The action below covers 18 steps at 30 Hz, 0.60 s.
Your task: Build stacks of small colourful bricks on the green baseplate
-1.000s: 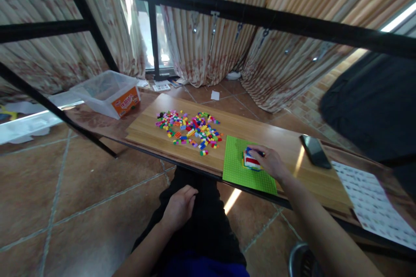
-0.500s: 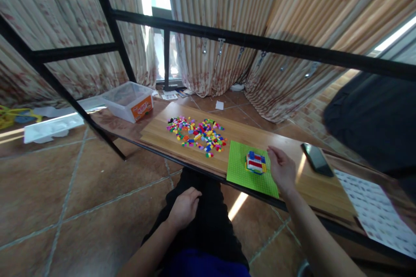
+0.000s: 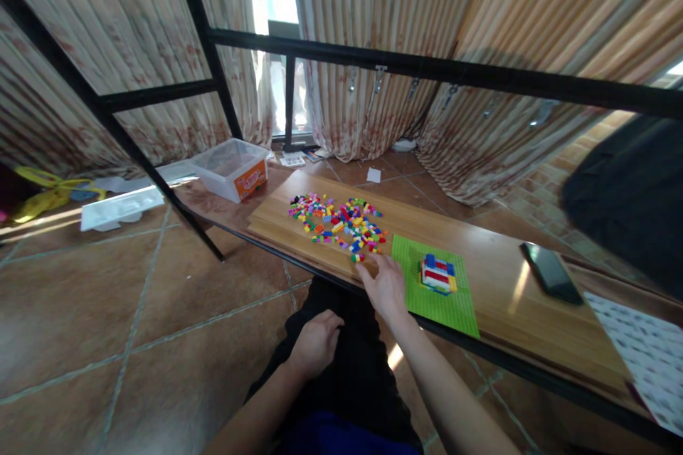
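My right hand [image 3: 384,283] is at the near right edge of a pile of small toy building bricks [image 3: 341,220]. Its thumb and fingers are apart, and I see nothing held between them. A few bricks [image 3: 356,257] lie just beyond the fingertips. To the right of this hand is a green baseplate [image 3: 413,298]. On the plate stands a small brick model [image 3: 437,274] in white, red, blue and yellow. My left hand [image 3: 317,343] rests on my lap, fingers loosely curled in, with no object showing in it.
A clear plastic box [image 3: 229,169] with an orange label stands at the table's left end. Towards the right end lie a phone [image 3: 551,272] and a printed sheet [image 3: 640,348]. A black metal bar [image 3: 395,60] crosses behind the wooden tabletop [image 3: 496,263].
My right hand has moved left from beside the brick model to the edge of the pile, and its fingers have spread. The left hand stays on my lap. The camera view has shifted slightly.
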### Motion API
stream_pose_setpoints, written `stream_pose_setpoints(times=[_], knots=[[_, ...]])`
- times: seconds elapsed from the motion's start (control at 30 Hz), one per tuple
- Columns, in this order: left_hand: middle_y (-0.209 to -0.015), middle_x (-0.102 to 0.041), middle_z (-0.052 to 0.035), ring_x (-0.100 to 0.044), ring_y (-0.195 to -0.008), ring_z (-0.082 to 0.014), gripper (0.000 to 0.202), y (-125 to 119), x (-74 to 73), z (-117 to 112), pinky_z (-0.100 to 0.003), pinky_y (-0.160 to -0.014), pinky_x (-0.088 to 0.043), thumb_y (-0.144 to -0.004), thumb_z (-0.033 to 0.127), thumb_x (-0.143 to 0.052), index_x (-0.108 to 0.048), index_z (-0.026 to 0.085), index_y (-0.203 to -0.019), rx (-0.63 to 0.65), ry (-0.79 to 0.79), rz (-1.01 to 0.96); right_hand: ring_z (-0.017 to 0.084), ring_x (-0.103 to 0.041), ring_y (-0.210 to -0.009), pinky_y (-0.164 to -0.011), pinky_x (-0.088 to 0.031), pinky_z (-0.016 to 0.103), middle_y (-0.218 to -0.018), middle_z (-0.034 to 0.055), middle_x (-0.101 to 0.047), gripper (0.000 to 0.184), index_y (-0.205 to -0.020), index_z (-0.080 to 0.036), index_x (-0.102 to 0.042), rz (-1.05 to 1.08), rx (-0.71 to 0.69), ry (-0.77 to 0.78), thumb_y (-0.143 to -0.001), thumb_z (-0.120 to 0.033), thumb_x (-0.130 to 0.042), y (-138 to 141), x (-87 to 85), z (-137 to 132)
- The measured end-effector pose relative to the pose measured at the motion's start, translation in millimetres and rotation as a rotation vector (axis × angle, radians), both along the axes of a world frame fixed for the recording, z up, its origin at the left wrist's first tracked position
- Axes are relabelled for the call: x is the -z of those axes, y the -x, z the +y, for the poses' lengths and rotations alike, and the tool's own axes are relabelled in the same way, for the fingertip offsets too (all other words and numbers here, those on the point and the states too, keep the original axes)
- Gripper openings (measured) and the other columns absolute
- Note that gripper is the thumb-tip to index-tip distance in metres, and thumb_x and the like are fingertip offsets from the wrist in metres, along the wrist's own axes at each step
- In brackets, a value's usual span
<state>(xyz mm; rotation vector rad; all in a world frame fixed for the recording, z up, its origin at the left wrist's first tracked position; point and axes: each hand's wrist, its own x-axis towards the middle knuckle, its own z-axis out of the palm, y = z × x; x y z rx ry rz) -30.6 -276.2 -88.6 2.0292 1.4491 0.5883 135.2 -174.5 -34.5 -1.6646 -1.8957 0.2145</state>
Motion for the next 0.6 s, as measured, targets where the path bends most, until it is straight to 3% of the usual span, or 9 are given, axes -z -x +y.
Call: stream_pose_setpoints(times=[0.17, 0.33, 0.5, 0.6], knots=[[-0.098, -0.063, -0.0059, -0.061, -0.091, -0.0171, 0.028, 0.2, 0.9, -0.7, -0.031, -0.085, -0.05, -0.084, 0.01, -0.042, -0.064, 0.019, -0.1, -0.011, 0.002, -0.065, 0.03, -0.053, -0.101, -0.085, -0.038, 0.04, -0.102, 0.0129, -0.063, 0.038, -0.104, -0.018, -0.065, -0.166, 0.111, 0.064, -0.083, -0.048, -0.058, 22.7, -1.8, 10.0], [-0.093, -0.065, -0.0054, -0.062, -0.081, -0.0151, 0.023, 1.5, -4.2, 11.5, -0.028, -0.078, -0.052, -0.085, 0.015, -0.047, -0.065, 0.018, -0.097, -0.15, 0.045, -0.237, 0.029, -0.052, -0.098, -0.083, -0.037, 0.039, -0.102, 0.013, -0.062, 0.03, -0.099, -0.017, -0.066, -0.189, 0.12, 0.061, -0.086, -0.041, -0.053, 14.5, 5.6, 16.9], [-0.096, -0.067, -0.0054, -0.063, -0.082, -0.0141, 0.023, 15.3, -28.4, 57.2, -0.027, -0.078, -0.053, -0.086, 0.018, -0.048, -0.064, 0.018, -0.103, -0.303, -0.07, -0.324, 0.028, -0.053, -0.094, -0.084, -0.04, 0.041, -0.1, 0.015, -0.062, 0.03, -0.107, -0.014, -0.063, -0.129, 0.088, -0.078, -0.086, -0.031, -0.05, -1.4, 12.8, 27.4], [-0.097, -0.066, -0.006, -0.063, -0.086, -0.0161, 0.024, 30.3, -47.2, 91.3, -0.029, -0.083, -0.052, -0.086, 0.019, -0.049, -0.063, 0.018, -0.106, -0.45, -0.178, -0.197, 0.028, -0.053, -0.096, -0.083, -0.041, 0.041, -0.102, 0.0145, -0.06, 0.031, -0.11, -0.014, -0.062, -0.105, 0.078, -0.113, -0.085, -0.028, -0.05, 0.1, 12.7, 30.5]])
